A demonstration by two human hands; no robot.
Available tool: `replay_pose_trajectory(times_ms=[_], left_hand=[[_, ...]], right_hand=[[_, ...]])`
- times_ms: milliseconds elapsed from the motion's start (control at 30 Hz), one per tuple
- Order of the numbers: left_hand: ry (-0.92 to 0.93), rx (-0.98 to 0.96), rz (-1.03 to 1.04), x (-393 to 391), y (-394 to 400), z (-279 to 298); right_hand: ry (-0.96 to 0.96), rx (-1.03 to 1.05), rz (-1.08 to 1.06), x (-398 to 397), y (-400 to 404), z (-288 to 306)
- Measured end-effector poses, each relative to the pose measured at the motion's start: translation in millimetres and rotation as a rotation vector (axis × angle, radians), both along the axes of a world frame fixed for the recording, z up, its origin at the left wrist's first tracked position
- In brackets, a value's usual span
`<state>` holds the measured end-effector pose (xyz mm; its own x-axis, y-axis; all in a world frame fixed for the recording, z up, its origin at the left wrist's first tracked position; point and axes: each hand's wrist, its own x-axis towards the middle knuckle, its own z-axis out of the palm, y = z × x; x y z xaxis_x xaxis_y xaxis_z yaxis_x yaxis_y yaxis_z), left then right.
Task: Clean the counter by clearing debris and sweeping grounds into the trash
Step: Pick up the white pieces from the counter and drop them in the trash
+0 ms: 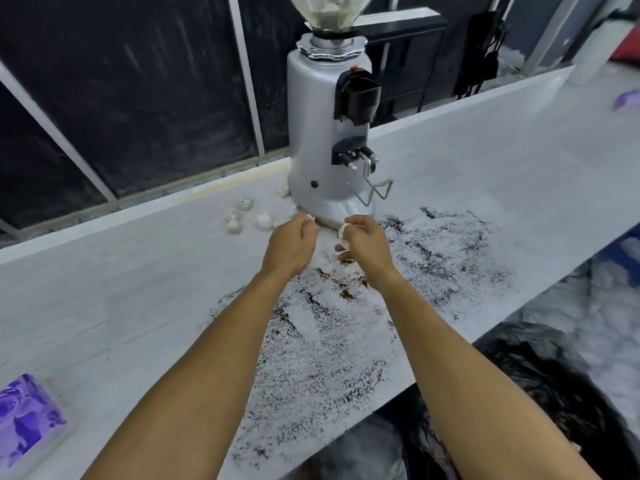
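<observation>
At the grinder (325, 140) base we pinch a paper wad (309, 217) in our left hand (291, 245) and clutch wads in our right hand (367, 249), grounds (322, 341) spreading from it to the table (104, 306) front edge, loose wads (242, 216) left.

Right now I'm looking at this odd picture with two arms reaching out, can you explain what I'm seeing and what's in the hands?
The single picture comes from a camera worn on a person's head, looking down at their own bare arms. On the pale counter stands a grey coffee grinder, with dark coffee grounds scattered in front of it and small white crumpled wads to its left. The right hand grips some white wads. The left hand has curled fingers at another wad beside the grinder's base. A purple packet lies at near left.
</observation>
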<state>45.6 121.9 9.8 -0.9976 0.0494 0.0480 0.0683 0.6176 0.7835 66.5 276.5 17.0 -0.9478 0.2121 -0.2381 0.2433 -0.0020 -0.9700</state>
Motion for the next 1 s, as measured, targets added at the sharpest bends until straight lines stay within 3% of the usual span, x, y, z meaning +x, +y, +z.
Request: replay_pose_trajectory(times_ms=[200,333,533,633,767,867,1000], left_hand=[[0.035,0.077,-0.065,65.0,105.5,12.5],[-0.045,0.138,-0.075,111.1,168.6,-5.6],[-0.205,0.319,-0.089,193.5,230.8,-31.1],[-0.293,0.26,-0.116,246.3,245.8,-66.9],[-0.485,0.221,-0.086,302.2,264.1,-117.7],[-0.598,0.221,-0.031,322.0,272.7,-143.0],[-0.648,0.076,-0.097,333.1,277.4,-154.7]], right_hand=[[-0.08,-0.231,-0.076,60.9,83.1,1.2],[-0.124,-0.213,-0.117,113.7,140.8,-9.5],[-0.233,-0.4,-0.254,206.4,217.0,-31.9],[-0.347,-0.471,-0.25,256.2,246.5,-62.9],[-0.56,-0.396,-0.251,306.1,265.3,-111.2],[-0.668,-0.354,-0.247,324.4,264.6,-141.0],[-0.738,-0.324,-0.215,332.4,263.9,-169.6]])
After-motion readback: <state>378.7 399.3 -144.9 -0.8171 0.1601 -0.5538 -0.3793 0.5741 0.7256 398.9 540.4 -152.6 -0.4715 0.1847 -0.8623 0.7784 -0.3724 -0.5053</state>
